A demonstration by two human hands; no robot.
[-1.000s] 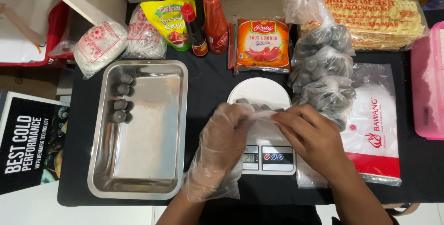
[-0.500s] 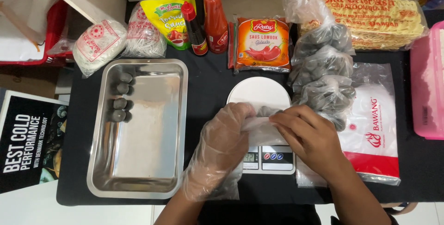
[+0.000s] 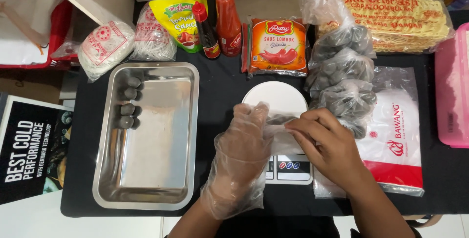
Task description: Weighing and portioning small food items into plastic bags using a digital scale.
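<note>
Clear plastic bag (image 3: 279,129) of dark balls sits on the white scale (image 3: 276,102), stretched crosswise between our 2 hands: gloved left hand (image 3: 243,146) pinches its left edge, bare right hand (image 3: 328,146) pinches its right, fingers narrow, both equally near.

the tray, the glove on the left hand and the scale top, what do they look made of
Tray: likely stainless steel, since it is shiny and mirrors the balls in it. Glove on the left hand: thin clear plastic film, loose and wrinkled, the hand showing through. Scale top: smooth matte white, probably plastic, though glass cannot be ruled out.
</note>
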